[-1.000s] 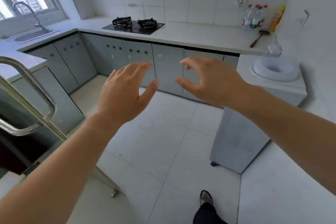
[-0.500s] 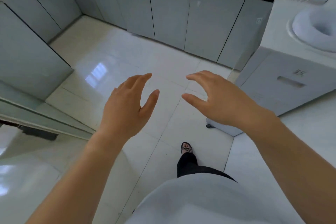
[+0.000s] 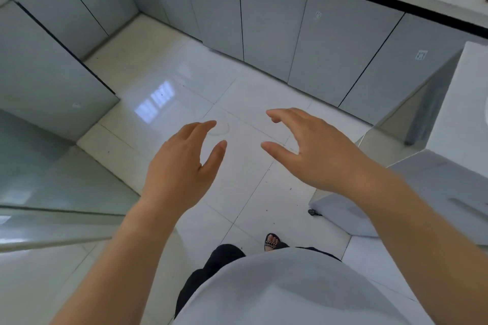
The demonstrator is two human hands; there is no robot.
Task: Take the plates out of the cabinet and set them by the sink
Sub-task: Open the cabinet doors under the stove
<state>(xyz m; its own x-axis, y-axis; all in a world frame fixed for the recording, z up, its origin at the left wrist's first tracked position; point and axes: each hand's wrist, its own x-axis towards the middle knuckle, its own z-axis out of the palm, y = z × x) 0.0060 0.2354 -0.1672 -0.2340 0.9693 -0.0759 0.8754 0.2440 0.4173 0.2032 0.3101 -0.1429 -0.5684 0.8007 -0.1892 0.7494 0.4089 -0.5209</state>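
The left hand [image 3: 179, 166] and right hand [image 3: 317, 155] hover over the floor [image 3: 237, 82], fingers [image 3: 200, 128] spread, loosely curved, holding nothing. No plates show. The closed cabinet doors [image 3: 272, 21] lie ahead of the fingers, well apart, with the right hand slightly nearer. I cannot tell which door hides the plates.

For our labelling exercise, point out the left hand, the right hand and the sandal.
left hand [image 3: 177, 174]: head view, back of hand.
right hand [image 3: 324, 158]: head view, back of hand.
sandal [image 3: 272, 242]: head view, patterned strap.

Glossy white floor tiles [image 3: 237, 92] mirror a window; grey cabinet doors [image 3: 272, 16] look smooth, perhaps laminate.
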